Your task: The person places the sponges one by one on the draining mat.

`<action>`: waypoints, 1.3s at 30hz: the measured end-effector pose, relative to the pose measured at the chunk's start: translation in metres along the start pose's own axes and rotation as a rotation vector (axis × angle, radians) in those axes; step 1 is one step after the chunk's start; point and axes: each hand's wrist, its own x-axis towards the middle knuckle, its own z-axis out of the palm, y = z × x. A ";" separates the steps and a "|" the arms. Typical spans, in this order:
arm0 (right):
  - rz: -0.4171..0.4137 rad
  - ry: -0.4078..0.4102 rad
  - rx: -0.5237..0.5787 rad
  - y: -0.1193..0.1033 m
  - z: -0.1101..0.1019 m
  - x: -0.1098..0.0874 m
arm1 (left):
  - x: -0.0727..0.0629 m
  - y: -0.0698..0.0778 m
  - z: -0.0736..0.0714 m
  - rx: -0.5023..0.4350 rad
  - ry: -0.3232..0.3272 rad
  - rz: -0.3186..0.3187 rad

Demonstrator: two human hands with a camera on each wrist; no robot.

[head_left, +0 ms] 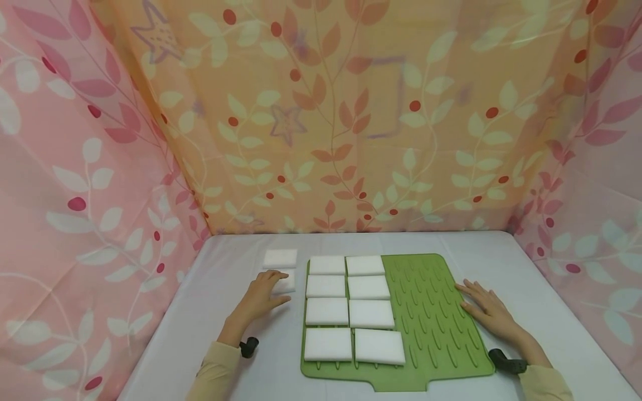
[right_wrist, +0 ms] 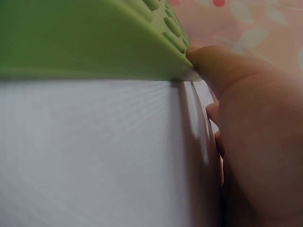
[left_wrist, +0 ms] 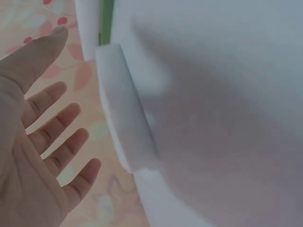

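Note:
My left hand (head_left: 262,295) is held over a white sponge block (head_left: 287,283) on the table, left of a green ridged mat (head_left: 431,326). Its fingers are spread and loosely bent; in the left wrist view the palm faces a white block (left_wrist: 125,113) with nothing gripped. Just beyond lies another white block (head_left: 280,258). On the mat's left part, several more white blocks (head_left: 328,344) are laid flat in two columns. Beside the mat's right edge rests my right hand (head_left: 487,311), fingers extended; its thumb (right_wrist: 208,59) touches the mat's rim in the right wrist view.
A white cloth covers the table (head_left: 225,253). Patterned curtains (head_left: 321,167) with leaves and berries enclose it at the back and both sides. The mat's ridged right part is bare, and a tab (head_left: 399,385) sticks out at its near edge.

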 end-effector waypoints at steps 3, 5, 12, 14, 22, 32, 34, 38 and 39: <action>0.005 -0.001 -0.003 0.000 0.000 0.000 | 0.001 -0.013 0.002 -0.011 0.009 0.003; 0.006 0.003 -0.005 -0.001 0.001 -0.001 | 0.001 -0.018 0.003 -0.018 0.024 0.006; 0.007 0.013 -0.017 -0.003 0.001 -0.001 | 0.004 -0.032 0.003 -0.048 0.031 -0.015; 0.002 0.015 -0.019 -0.004 0.001 -0.001 | 0.005 -0.034 0.003 -0.047 0.025 -0.025; -0.006 0.020 -0.024 -0.003 0.001 0.000 | 0.008 -0.041 0.004 -0.039 -0.009 -0.074; -0.004 0.019 -0.033 -0.001 0.001 0.001 | 0.013 -0.051 0.008 -0.032 -0.009 -0.071; -0.003 0.019 -0.033 -0.001 0.001 0.001 | 0.013 -0.052 0.008 -0.025 -0.012 -0.077; -0.001 0.019 -0.031 -0.002 0.001 0.000 | 0.012 -0.051 0.006 -0.006 -0.023 -0.081; 0.000 0.020 -0.030 -0.002 0.001 -0.001 | 0.012 -0.050 0.005 -0.006 -0.020 -0.077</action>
